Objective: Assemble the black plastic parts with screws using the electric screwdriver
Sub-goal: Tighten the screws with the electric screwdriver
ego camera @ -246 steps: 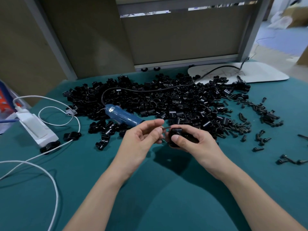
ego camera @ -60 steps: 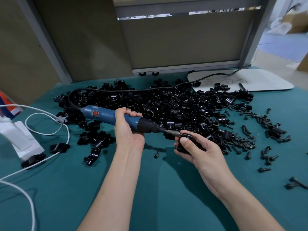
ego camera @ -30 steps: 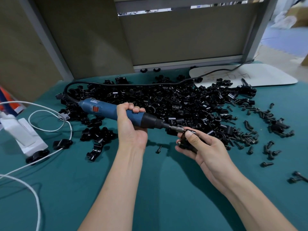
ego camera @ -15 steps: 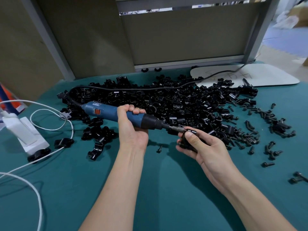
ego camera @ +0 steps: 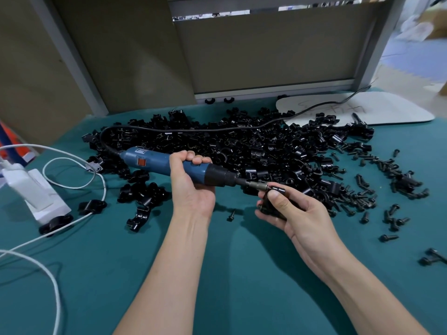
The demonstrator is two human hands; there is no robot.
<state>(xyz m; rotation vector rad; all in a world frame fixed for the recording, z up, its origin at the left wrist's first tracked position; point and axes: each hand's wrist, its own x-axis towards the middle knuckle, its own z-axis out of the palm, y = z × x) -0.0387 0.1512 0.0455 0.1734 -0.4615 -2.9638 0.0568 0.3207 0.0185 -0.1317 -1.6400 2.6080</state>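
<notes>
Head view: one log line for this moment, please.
left hand: grips screwdriver | right hand: holds part | bit: against part

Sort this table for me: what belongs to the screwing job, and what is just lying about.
In the job: electric screwdriver in the left hand; black part in the right hand; pile of black parts; loose screws.
Lying about: white adapter; white cable; white board.

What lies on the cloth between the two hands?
One small loose black screw, lying alone on the teal tablecloth; the head view shows it.
</notes>
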